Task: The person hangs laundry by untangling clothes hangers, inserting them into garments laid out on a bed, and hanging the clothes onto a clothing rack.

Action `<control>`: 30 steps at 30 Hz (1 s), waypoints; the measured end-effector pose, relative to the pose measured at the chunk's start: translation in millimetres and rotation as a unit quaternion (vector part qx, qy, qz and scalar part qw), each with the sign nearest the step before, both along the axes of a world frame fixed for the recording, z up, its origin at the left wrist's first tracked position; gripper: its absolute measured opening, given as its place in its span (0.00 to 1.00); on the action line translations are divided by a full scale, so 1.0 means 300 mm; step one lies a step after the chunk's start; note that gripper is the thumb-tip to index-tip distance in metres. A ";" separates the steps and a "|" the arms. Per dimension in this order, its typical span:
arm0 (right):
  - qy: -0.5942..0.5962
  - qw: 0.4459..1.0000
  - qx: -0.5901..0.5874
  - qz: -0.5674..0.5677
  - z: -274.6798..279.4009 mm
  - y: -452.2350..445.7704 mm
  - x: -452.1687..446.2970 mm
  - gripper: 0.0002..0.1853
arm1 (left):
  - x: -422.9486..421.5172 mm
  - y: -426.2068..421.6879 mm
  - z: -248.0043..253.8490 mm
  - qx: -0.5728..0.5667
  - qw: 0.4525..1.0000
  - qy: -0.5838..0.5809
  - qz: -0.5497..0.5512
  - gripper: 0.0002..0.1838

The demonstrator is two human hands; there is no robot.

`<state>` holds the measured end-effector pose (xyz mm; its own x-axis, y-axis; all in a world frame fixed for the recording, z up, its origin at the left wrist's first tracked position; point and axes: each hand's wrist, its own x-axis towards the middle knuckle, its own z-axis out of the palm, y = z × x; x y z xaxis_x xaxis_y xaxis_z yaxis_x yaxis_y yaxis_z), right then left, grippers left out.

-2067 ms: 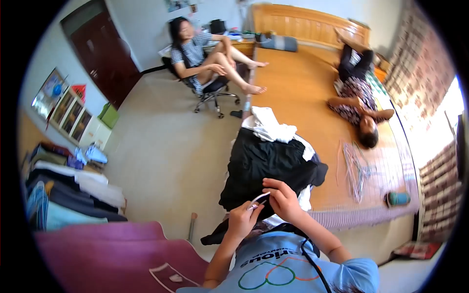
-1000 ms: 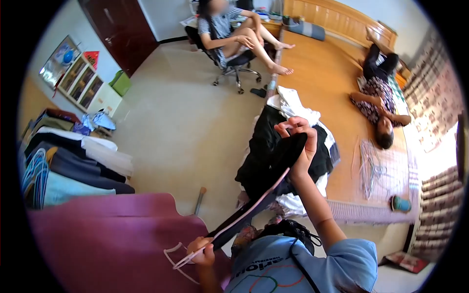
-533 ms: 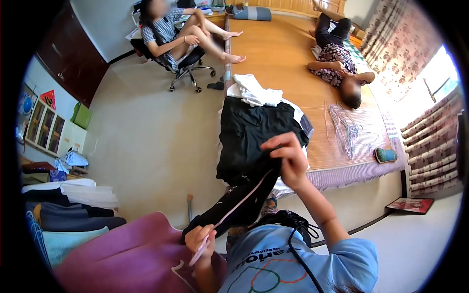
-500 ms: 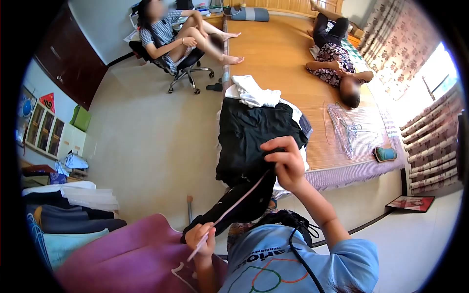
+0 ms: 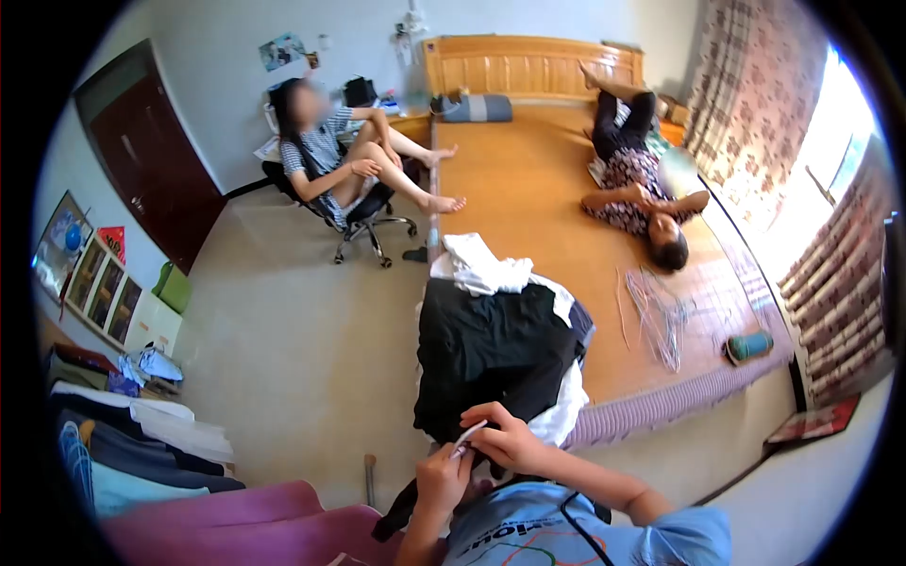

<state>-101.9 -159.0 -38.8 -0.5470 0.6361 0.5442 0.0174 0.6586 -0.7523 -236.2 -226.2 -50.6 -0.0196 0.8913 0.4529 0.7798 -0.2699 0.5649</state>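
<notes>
Head view: pale strip (image 5: 466,438) sits between the fingers (image 5: 484,413)

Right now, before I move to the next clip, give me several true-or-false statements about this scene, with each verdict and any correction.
1. The left hand and right hand are close together at a pale strip. True.
2. The clothes pile lies on the floor. False: the clothes pile is on the bed.
3. A bundle of hangers lies on the bed. True.
4. The brown door stands wide open. False: the brown door is shut.
5. The wheeled chair is occupied. True.
</notes>
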 end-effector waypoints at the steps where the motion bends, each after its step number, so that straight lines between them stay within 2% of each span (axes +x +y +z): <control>1: -0.029 1.000 0.006 -0.011 -0.007 0.008 0.012 0.08 | 0.015 -0.001 -0.013 -0.021 1.000 -0.001 -0.005 0.06; 2: -0.058 0.998 0.013 -0.018 -0.014 0.018 0.023 0.07 | 0.031 0.005 -0.021 -0.042 0.999 -0.005 -0.005 0.05; 3: -0.082 0.992 -0.094 -0.005 -0.028 0.023 0.039 0.09 | 0.048 0.008 -0.011 -0.029 1.000 0.000 0.002 0.05; 4: -0.107 0.994 0.028 0.001 -0.026 0.044 0.049 0.09 | 0.062 0.011 0.000 -0.016 0.999 -0.011 0.029 0.05; 6: -0.118 0.991 0.024 0.052 -0.029 0.071 0.059 0.14 | 0.077 0.003 0.013 0.008 1.000 -0.003 0.016 0.05; 8: -0.111 0.980 0.100 0.132 -0.023 0.113 0.050 0.10 | 0.080 -0.017 0.009 -0.002 0.999 -0.010 0.052 0.05; 10: -0.097 0.964 0.079 0.236 -0.007 0.143 0.022 0.11 | 0.064 -0.044 -0.002 -0.016 0.997 -0.015 0.080 0.05; 14: -0.091 0.937 0.112 0.319 0.014 0.148 -0.113 0.14 | -0.027 -0.098 -0.019 -0.026 0.991 -0.069 0.116 0.05; 16: -0.133 0.936 0.124 0.302 0.003 0.139 -0.193 0.14 | -0.116 -0.117 -0.047 -0.054 0.988 -0.053 0.133 0.05; 18: -0.147 0.937 0.121 0.294 -0.039 0.147 -0.297 0.13 | -0.216 -0.119 -0.057 -0.044 0.981 -0.107 0.154 0.06; 22: -0.198 0.933 0.141 0.267 -0.102 0.147 -0.565 0.10 | -0.495 -0.140 -0.084 -0.027 0.982 -0.105 0.154 0.07; 24: -0.210 0.929 0.174 0.249 -0.105 0.137 -0.704 0.08 | -0.636 -0.159 -0.039 -0.101 0.980 -0.067 0.157 0.06; 25: -0.184 0.933 0.198 0.238 -0.096 0.151 -0.770 0.06 | -0.701 -0.161 -0.019 -0.054 0.981 -0.062 0.176 0.06; 26: -0.244 0.921 0.203 0.225 -0.075 0.159 -0.827 0.05 | -0.761 -0.150 0.018 -0.004 0.978 -0.102 0.183 0.06; 27: -0.247 0.933 0.173 0.198 -0.053 0.168 -0.882 0.04 | -0.826 -0.177 0.018 -0.051 0.978 -0.069 0.192 0.08; 30: -0.191 0.948 0.184 0.178 0.003 0.211 -1.022 0.05 | -0.957 -0.212 0.090 -0.046 0.969 0.022 0.240 0.12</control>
<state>-408.4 -95.6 -38.0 -0.8931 0.1790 0.4128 -0.0316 0.8903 -0.4543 -523.3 -289.8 -23.4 -0.4251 0.8210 0.3811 0.8271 0.1812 0.5321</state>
